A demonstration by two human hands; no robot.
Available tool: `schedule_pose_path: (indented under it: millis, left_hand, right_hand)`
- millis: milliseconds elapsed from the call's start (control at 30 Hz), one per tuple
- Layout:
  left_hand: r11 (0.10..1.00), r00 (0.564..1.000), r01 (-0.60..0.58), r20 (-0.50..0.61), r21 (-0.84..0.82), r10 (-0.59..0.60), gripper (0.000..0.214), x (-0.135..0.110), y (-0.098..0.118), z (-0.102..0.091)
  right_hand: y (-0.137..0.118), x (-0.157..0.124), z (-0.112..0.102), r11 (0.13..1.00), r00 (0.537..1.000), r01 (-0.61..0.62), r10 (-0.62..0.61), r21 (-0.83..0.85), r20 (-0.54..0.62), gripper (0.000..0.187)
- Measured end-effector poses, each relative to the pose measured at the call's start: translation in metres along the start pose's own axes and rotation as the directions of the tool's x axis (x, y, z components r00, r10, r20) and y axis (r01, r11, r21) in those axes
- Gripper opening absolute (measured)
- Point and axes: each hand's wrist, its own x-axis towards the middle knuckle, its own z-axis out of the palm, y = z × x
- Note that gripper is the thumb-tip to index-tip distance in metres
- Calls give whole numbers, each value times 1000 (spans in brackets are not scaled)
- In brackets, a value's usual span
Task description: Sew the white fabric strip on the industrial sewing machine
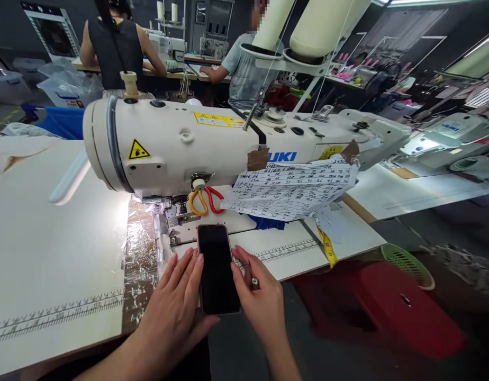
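A smartphone [218, 270] with a dark screen is held upright between my two hands, in front of the sewing machine. My left hand [175, 299] grips its left side, fingers long against the edge and thumb under the bottom corner. Along the right edge, my right hand [258, 296] closes on the phone with its thumb. A thin dark tool with a metal end [254, 283] is tucked in the right hand's curled fingers; its kind is unclear. Just beyond the phone, scissors [207, 201] with one yellow and one red handle lie on the machine bed.
A white sewing machine [169, 137] spans the table, with a handwritten sheet [292, 188] taped to it. A yellow measuring tape [327, 246] hangs at the table edge. To the right are a red stool [411, 307] and a green basket [407, 264]. Two people sit working beyond.
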Motion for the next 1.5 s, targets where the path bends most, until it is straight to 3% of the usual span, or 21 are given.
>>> schedule_pose_path:
  millis: [233,500,1233,1500]
  left_hand:
    - [1000,999,16,50,-19,-15,72,-2,-5,-1]
    - [1000,996,-7,85,-4,8,77,-5,-8,-2]
    - [1000,993,-14,119,-6,15,73,3,-9,-8]
    - [999,990,25,138,-36,-20,76,-1,-3,-7]
  right_hand:
    - [0,-1,-7,988,999,-41,37,151,33,28]
    - [3,-1,-5,985,996,-83,86,151,-15,32]
    - [4,9,-19,933,975,-209,175,294,137,30]
    - [7,7,-8,941,973,-232,226,247,53,33]
